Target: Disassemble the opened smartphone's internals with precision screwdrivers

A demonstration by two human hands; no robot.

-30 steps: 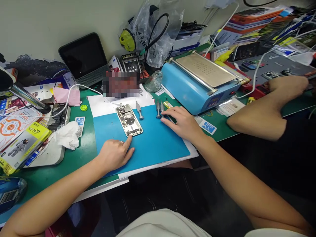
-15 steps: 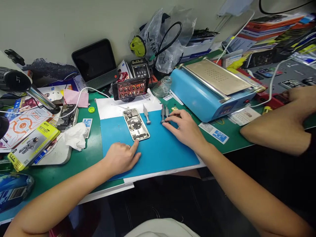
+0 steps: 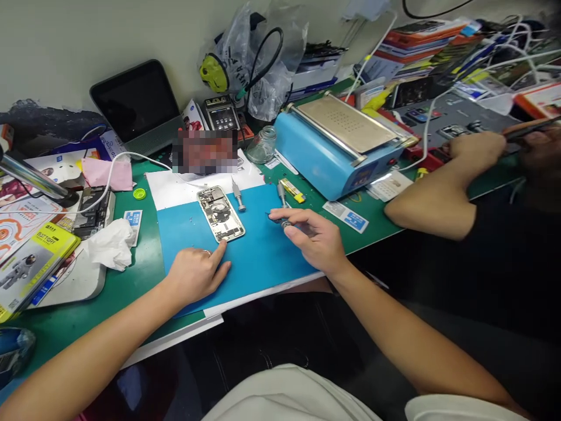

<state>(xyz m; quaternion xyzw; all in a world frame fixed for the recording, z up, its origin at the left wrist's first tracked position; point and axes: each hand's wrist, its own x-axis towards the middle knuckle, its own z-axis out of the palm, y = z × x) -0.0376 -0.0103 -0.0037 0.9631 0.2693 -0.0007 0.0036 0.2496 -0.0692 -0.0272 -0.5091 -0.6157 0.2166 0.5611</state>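
An opened phone [image 3: 225,217] lies on the blue mat [image 3: 258,263] with its inner parts showing. My left hand [image 3: 195,276] rests at its lower end, index finger stretched out and touching the edge; the thumb is apart and the other fingers are curled. Above the mat, to the right, my right hand [image 3: 316,238] grips a small screwdriver [image 3: 286,223] between thumb and fingers. A second screwdriver [image 3: 238,196] lies just right of the phone. Behind my right fingers a third screwdriver [image 3: 281,193] shows in part.
A blue heated-plate machine [image 3: 302,155] stands behind the mat, beside a glass jar [image 3: 262,146]. Crumpled tissue [image 3: 111,244] and a yellow battery box [image 3: 33,269] are at left. Another person's arm [image 3: 432,196] reaches over the bench at right. A white cable [image 3: 114,169] crosses the left side.
My right hand has picked up a screwdriver from beside another one and brought it toward me, tilted over. My left finger stays at the phone. The whole view has shifted to the right.
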